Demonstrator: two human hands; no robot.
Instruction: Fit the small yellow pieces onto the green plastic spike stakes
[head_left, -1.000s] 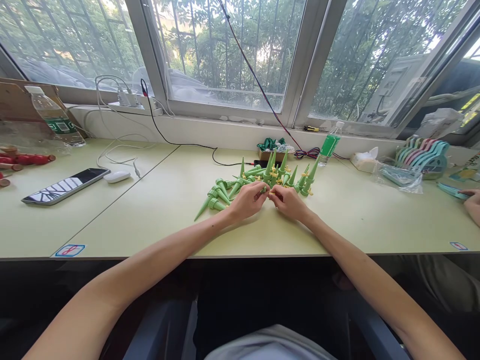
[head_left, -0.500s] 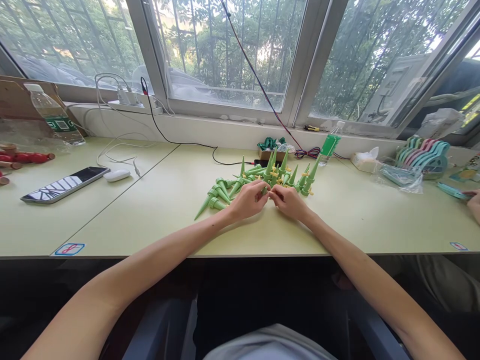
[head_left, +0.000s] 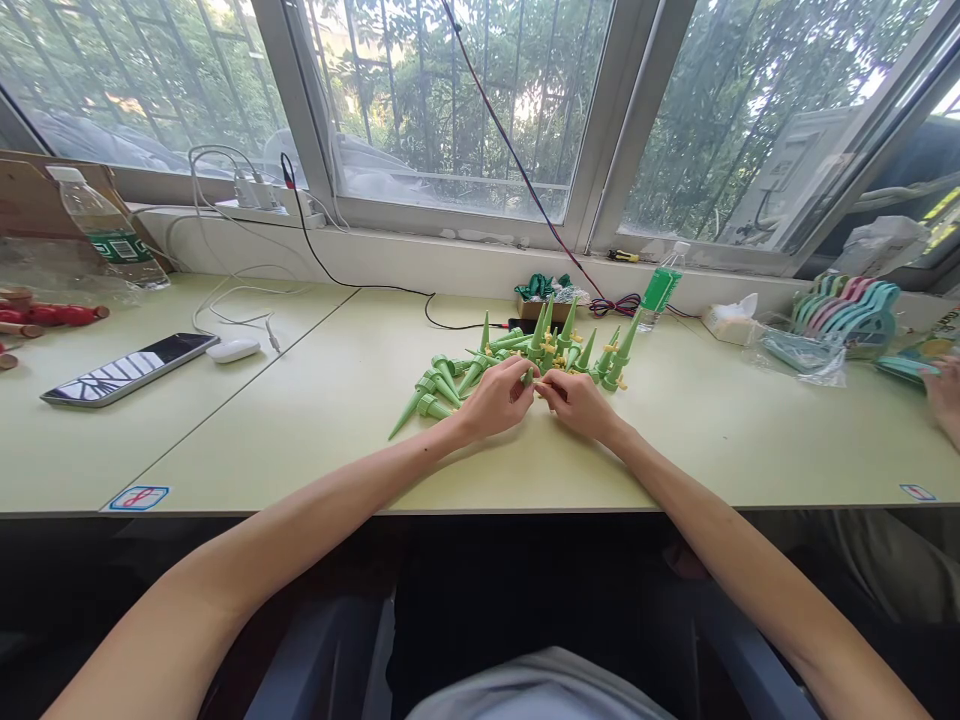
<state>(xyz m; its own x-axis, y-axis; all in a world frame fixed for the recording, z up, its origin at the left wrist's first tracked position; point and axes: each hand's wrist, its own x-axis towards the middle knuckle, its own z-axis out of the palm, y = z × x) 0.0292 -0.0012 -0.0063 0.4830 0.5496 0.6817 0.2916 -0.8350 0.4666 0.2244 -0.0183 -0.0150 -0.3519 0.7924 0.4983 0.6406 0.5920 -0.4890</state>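
Note:
My left hand and my right hand meet at the middle of the pale green table, fingers pinched together around a small green and yellow part between them. What exactly they grip is mostly hidden by the fingers. Just behind the hands lies a heap of green cone-shaped spikes with small yellow pieces; some stand upright, others lie on their sides to the left.
A phone and a white mouse lie at the left, with a water bottle behind. A green bottle, tissues and coloured plastic pieces sit at the right. Another person's hand shows at the far right edge.
My hands stay pinched together at the same spot with slight finger movement. The other person's hand at the right edge has lifted a little with a teal piece.

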